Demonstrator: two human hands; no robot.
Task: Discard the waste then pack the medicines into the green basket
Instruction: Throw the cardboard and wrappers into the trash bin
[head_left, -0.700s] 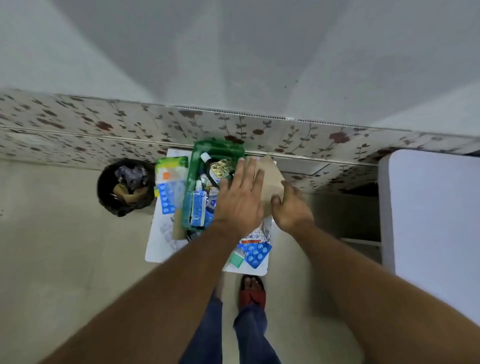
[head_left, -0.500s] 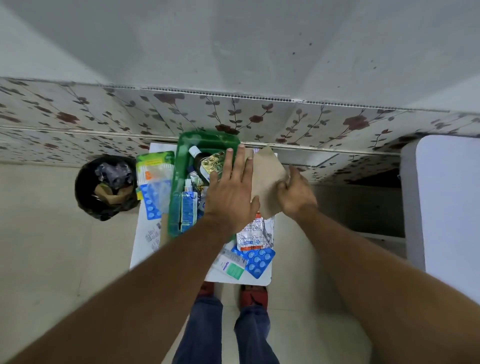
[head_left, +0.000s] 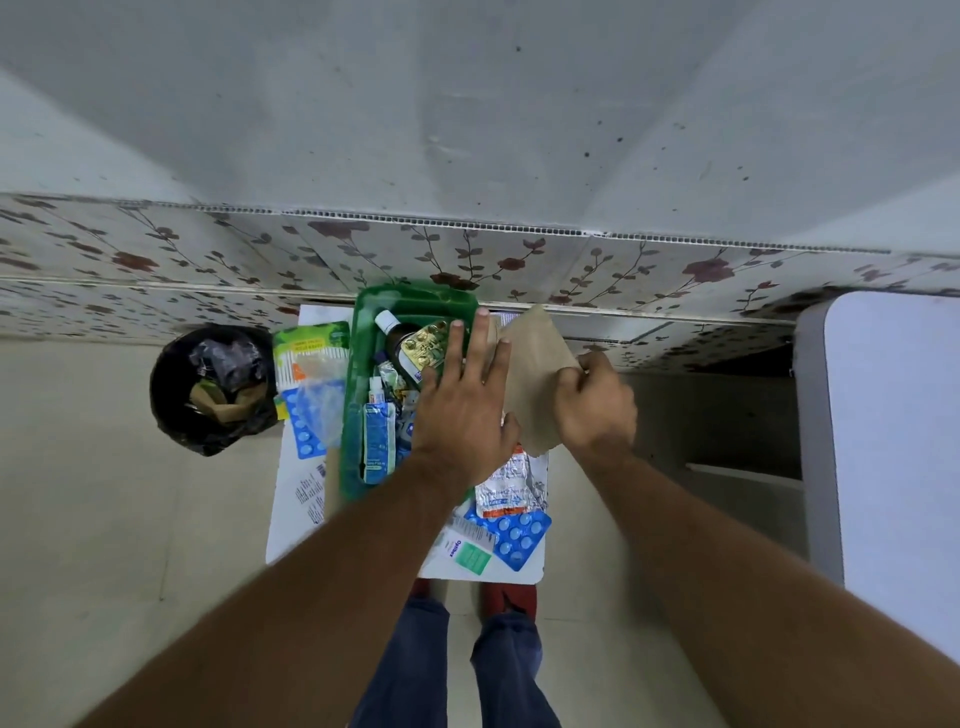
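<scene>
Right hand (head_left: 595, 402) shifted onto brown envelope (head_left: 530, 374), gripping it, left hand (head_left: 460, 415) spread alongside

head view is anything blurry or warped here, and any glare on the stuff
Head view: the right hand, holding the brown paper, looks slightly motion-smeared; the left hand and green basket are sharper. Head view: the wide lens bows the floral wall border; light is soft, no strong glare.

The small white tabletop (head_left: 293, 535) carries the green basket (head_left: 415, 293) at its far middle. To its left lie a cotton-bud pack (head_left: 311, 340) and a blue blister pack (head_left: 304, 434). At the near right lie 3 items: a silver strip (head_left: 506, 488), another blue blister sheet (head_left: 517, 538) and a white-green box (head_left: 467, 555).
</scene>
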